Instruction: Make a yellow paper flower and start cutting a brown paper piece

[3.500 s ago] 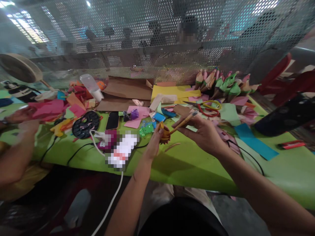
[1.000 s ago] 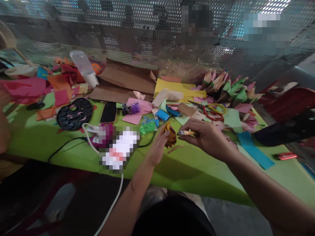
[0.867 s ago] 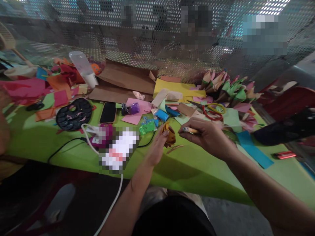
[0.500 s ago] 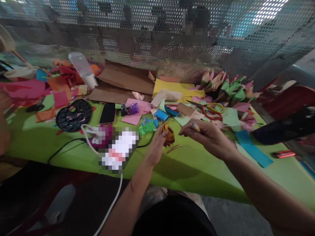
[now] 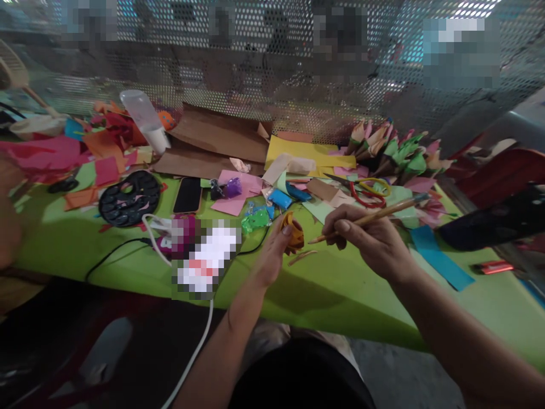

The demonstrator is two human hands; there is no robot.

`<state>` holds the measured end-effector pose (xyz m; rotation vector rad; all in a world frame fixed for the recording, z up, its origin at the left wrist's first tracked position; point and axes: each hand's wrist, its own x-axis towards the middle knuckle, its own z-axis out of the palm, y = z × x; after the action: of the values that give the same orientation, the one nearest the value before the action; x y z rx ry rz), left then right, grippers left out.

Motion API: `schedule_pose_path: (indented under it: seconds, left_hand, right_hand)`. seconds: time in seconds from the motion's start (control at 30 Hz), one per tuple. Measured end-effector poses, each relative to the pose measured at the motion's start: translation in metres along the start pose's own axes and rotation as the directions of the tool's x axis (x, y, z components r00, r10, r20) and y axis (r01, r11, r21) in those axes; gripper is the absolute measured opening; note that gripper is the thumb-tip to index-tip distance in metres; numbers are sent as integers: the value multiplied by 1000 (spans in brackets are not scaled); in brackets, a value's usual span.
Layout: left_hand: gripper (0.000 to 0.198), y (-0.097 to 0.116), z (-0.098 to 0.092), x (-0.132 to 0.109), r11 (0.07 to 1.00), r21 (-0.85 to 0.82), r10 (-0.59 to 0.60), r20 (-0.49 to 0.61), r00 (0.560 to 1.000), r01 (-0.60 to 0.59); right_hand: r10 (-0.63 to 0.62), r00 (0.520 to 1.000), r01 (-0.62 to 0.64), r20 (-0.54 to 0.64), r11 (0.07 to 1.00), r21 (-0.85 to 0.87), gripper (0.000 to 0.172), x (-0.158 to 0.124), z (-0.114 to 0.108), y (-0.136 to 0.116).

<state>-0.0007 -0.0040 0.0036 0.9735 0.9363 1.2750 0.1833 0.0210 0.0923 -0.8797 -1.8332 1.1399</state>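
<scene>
Along the far side, wide brown paper sheets [image 5: 217, 145] are spread beside a yellow sheet [image 5: 306, 153], and a bunch of paper cones [image 5: 392, 150] is heaped to the right. Nearer in, a black round tray [image 5: 129, 197], a dark phone [image 5: 188, 195] and red-and-yellow scissors [image 5: 368, 190] are laid among coloured scraps. A white cable [image 5: 191, 352] is draped over the near edge, and a thin paper strip [image 5: 300, 257] is left just beneath the hands. A folded orange paper piece [image 5: 293, 232] is held just above the table, pinched by the left hand [image 5: 270, 255] – the thumb is pressed on its top, the fingers closed behind it. A wooden stick [image 5: 387, 210] is gripped by the right hand [image 5: 374, 241], fingers curled shut around its lower part; its near tip is pointed at the orange piece, close beside it but not seen touching. Everything is set on a bright green table [image 5: 340, 295], backed by a perforated metal screen [image 5: 255, 68]. Another person's arm [image 5: 8, 227] is seen at the left edge.
</scene>
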Motion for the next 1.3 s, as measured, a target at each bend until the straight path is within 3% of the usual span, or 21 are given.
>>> schedule_pose_path:
  seconds: [0.53,0.77,1.0,1.3]
  left_hand:
    - [57,3,2,0,1000,0,-20,30,999,20]
    - [54,0,1,1,1000,-11,2,56,998,-1]
    - [57,6,4,-1,999,-31,-36,14,999,37]
    - [53,-5,-1,2,996,-90,-26,17,1000,28]
  right_hand:
    - [-109,974,182,198,897,-402,24,6,3,-2]
    - [-139,944,260,300,872,-414,22,9,-5,-6]
    - [-152,907,326,393,844,-426,23,8,-11,-9]
    - [-159,903,327,399,856,-400,21,13,-20,-16]
